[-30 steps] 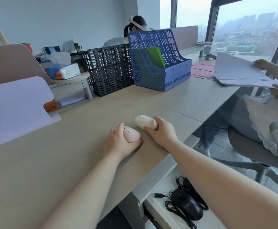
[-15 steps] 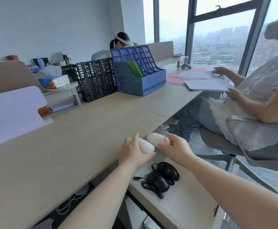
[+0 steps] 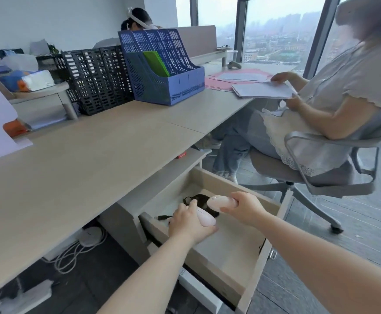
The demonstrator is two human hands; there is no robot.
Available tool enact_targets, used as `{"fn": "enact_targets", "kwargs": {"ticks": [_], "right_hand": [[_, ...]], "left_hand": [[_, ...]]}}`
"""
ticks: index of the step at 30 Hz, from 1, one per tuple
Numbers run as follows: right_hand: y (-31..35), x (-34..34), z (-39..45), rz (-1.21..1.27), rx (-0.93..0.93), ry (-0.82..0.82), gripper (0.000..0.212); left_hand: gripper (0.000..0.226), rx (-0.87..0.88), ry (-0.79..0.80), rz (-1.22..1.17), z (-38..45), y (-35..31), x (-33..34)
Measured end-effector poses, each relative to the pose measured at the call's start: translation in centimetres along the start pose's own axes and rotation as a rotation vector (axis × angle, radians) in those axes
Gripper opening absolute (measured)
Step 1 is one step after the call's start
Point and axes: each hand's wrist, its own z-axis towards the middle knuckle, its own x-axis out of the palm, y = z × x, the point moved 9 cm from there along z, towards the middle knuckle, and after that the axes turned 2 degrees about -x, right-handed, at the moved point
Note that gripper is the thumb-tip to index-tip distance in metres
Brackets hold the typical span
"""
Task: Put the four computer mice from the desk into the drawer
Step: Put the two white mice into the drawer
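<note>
1. The table [image 3: 76,177] runs across the left of the view, its near stretch bare; a blue file rack [image 3: 162,71] and a black file rack [image 3: 96,80] stand at its far side.
2. A seated person [image 3: 334,96] in an office chair [image 3: 334,177] handles papers [image 3: 262,89] at the far right end of the table.
3. The drawer [image 3: 250,275] under the table edge stands pulled open, pale inside.
4. The left hand [image 3: 189,223] hangs over the drawer — its grip closed around a pale pink mouse [image 3: 205,217].
5. The right hand [image 3: 244,208], just beside it, has its grip clamped on a second pale mouse [image 3: 219,202], held above the drawer.
6. Black wired mice [image 3: 199,199] lie in the drawer's back left corner, partly hidden behind the hands; how many cannot be told.
7. A black plug [image 3: 161,217] on their cable lies on the drawer floor — near the left wall.
</note>
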Motion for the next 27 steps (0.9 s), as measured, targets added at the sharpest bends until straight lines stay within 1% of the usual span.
{"fn": "enact_targets", "kwargs": {"ticks": [3,6,7,9,10,13,16,21,23,27], "right_hand": [[-1.7,2.5,0.4,-0.019,0.042,0.078,0.051],[-3.1,4.5,0.7,-0.070,0.068,0.147,0.057],[-3.4,4.9,0.8,-0.088,0.065,0.160,0.054],[-3.8,5.5,1.3,-0.118,0.062,0.176,0.039],[-3.9,5.7,1.5,-0.125,0.066,0.179,0.037],[-4.1,5.9,2.2,-0.137,0.079,0.173,0.048],[-4.5,6.4,2.6,-0.196,0.086,0.185,0.057],[-5.0,8.3,3.0,-0.362,0.052,0.269,0.047],[-4.9,8.7,3.1,-0.397,0.033,0.298,0.047],[-4.8,8.9,3.4,-0.410,0.011,0.294,0.050]], "left_hand": [[0.100,-0.030,0.047,0.040,0.5,0.4,1.9],[0.098,-0.050,0.105,0.131,0.8,0.8,3.8],[0.098,-0.051,0.126,0.166,0.9,0.8,4.4],[0.097,-0.047,0.160,0.224,1.2,0.7,5.6],[0.096,-0.038,0.170,0.245,1.3,0.6,6.1],[0.093,-0.007,0.175,0.287,1.8,-0.1,7.3],[0.095,-0.012,0.162,0.330,2.2,-0.6,8.1],[0.100,-0.018,0.130,0.382,2.7,-0.6,9.3],[0.101,-0.014,0.145,0.373,2.8,-0.5,9.7],[0.097,-0.003,0.167,0.348,3.2,-0.4,10.1]]}}
